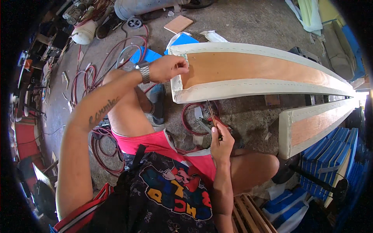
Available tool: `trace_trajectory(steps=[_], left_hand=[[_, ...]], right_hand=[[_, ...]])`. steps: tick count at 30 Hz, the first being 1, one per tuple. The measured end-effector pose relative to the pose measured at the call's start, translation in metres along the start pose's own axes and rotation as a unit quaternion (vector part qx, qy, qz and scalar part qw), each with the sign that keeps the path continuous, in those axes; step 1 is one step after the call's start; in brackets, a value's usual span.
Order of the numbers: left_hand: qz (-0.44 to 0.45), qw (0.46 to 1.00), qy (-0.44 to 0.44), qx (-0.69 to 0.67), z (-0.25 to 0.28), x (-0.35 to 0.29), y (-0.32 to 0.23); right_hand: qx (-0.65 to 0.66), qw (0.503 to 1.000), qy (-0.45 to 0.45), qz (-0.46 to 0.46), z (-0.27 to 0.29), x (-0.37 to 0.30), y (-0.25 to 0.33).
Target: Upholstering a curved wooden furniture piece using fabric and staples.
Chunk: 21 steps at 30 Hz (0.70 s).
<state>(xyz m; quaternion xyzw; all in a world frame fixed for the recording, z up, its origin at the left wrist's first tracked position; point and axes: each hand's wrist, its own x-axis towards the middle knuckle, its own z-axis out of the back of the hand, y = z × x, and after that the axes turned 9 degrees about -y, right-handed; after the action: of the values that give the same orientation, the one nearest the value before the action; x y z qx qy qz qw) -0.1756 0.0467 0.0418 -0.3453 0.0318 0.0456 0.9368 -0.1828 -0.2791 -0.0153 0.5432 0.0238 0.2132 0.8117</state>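
A long panel with a bare brown wooden face lies across in front of me. White covering is folded over its borders, with rows of fasteners along it. At the panel's near left end is my left hand, its fingers pinched together beside the folded white edge; what they hold, if anything, is hidden. Below the panel's lower edge, my right hand is closed around a slim pointed metal tool, its tip pointing up toward the white border. The tool's exact kind cannot be made out.
A second white-edged panel stands at right, near blue-and-white striped cushions. Red hoses coil over the floor at left, near a grey tank. A wooden slatted piece is beside my right forearm. Blue pieces lie behind my left wrist.
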Motion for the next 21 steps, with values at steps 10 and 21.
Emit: trace_trajectory(steps=[10,21], left_hand=[[-0.138,0.957,-0.256,0.003,-0.036,-0.051,0.008],[-0.002,0.978,-0.008,-0.21,-0.015,-0.041,0.029]], right_hand=[[0.003,1.0,0.003,0.006,0.001,-0.001,0.004],[-0.009,1.0,0.004,0.014,0.001,-0.003,-0.004]])
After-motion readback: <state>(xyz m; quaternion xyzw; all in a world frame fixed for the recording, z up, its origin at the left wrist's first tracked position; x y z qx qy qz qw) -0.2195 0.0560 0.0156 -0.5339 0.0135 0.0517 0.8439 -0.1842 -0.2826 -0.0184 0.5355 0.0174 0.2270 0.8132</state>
